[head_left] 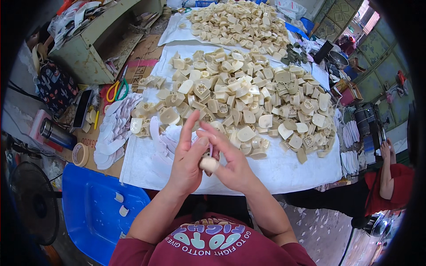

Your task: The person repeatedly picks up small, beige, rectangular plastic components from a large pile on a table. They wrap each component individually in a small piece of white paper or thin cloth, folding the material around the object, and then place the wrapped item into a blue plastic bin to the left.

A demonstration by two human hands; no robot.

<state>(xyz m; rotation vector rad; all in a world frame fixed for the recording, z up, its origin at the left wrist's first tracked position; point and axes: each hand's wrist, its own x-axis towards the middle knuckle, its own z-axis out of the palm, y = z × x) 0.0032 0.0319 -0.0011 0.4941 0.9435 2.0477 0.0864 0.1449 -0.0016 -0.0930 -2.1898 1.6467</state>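
Note:
My left hand [186,162] and my right hand [233,164] meet over the near edge of the table, fingers bent toward each other. Between them a bit of pale lilac-white material shows, mostly covered by the fingers. A beige rounded shape [208,164] sits at my right thumb; whether it is a thumb wrap or a held piece I cannot tell. Just beyond my left hand lie white cut strips [160,141]. Past both hands spreads a large heap of cream plastic shoe heels [230,95] on a white cloth [146,162].
A second pile of heels [239,22] lies farther back. At left are more white strips [116,133], scissors [119,88], a tape roll [80,154], a flask [57,134] and a phone [83,109]. A blue tub [80,213] holds several small pieces. A person [390,181] works at right.

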